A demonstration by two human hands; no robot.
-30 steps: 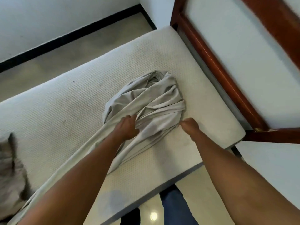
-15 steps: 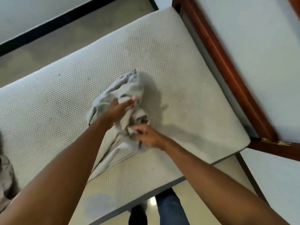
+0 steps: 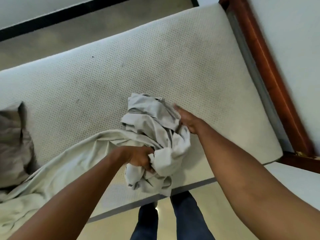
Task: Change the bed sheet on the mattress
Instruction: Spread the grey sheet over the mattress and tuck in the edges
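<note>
A bare white mattress (image 3: 155, 70) with a dotted cover fills the middle of the view. A pale grey bed sheet (image 3: 152, 122) is bunched into a wad near the mattress's front edge, and its tail trails down to the lower left. My left hand (image 3: 140, 158) is fisted around the lower part of the wad. My right hand (image 3: 187, 118) presses against the wad's right side with its fingers around the cloth, thumb side hidden by folds.
A grey-brown pillow (image 3: 13, 141) lies at the left edge of the mattress. A red-brown wooden bed frame (image 3: 270, 70) runs along the right side against a white wall. My legs in blue jeans (image 3: 183, 219) stand on the tiled floor in front.
The wad has been pulled toward the front edge of the mattress and has grown. My left hand dropped lower on it, and my right hand moved up to its right side.
</note>
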